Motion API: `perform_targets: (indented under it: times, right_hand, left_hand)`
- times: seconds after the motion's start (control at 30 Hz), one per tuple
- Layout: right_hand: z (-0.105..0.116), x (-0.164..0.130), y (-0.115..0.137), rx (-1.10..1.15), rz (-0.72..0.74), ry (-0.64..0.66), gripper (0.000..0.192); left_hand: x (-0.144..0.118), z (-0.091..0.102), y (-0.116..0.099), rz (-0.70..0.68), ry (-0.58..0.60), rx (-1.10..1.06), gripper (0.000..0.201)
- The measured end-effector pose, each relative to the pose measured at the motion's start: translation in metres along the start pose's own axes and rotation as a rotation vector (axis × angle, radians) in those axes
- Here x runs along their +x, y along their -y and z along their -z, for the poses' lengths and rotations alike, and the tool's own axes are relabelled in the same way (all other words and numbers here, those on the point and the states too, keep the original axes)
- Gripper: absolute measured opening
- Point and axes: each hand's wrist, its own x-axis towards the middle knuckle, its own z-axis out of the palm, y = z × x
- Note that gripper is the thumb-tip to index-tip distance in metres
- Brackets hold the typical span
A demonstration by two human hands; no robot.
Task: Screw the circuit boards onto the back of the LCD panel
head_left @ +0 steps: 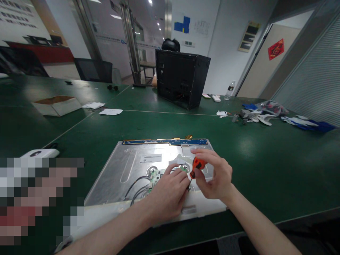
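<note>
From the head camera, the right hand [212, 177] has its fingers curled tight around an orange-handled screwdriver [198, 165], tip angled down onto the small green circuit board [156, 175] on the back of the silver panel [127, 170] lying flat on the green table [265, 159]. The left hand [167, 194] rests on that board, fingers loosely bent and pressing down beside the black cables [136, 187], holding nothing. Farther back on the table, a black computer case [180, 78] stands upright, well apart from the panel.
</note>
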Motion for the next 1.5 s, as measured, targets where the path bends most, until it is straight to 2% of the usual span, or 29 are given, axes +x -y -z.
perform_targets:
  times: [0.23, 0.43, 0.8, 1.0, 1.17, 1.5]
  right_hand:
    - [-0.0038, -0.006, -0.0028, 0.125, -0.069, -0.027, 0.046]
    - [-0.0042, -0.0056, -0.0023, 0.114, -0.066, -0.014, 0.049]
    - [0.0014, 0.0006, 0.0018, -0.085, -0.02, -0.017, 0.036]
    - [-0.0006, -0.0011, -0.0006, 0.034, -0.008, -0.018, 0.044]
    - [-0.0045, -0.0071, -0.003, 0.108, -0.073, -0.04, 0.05]
    - [0.0001, -0.0038, -0.0017, 0.073, -0.04, 0.016, 0.046]
  left_hand:
    - [-0.0003, 0.001, -0.0007, 0.001, 0.009, 0.009, 0.021]
    - [-0.0005, -0.0015, 0.0012, -0.003, 0.007, 0.015, 0.02]
    - [-0.0006, -0.0037, 0.0027, -0.006, 0.008, 0.024, 0.019]
    - [-0.0006, -0.0013, 0.0008, -0.007, 0.006, 0.015, 0.02]
    - [-0.0002, -0.001, 0.0007, 0.007, 0.009, 0.01, 0.019]
    - [-0.0008, -0.0025, 0.0017, -0.01, 0.006, 0.032, 0.015]
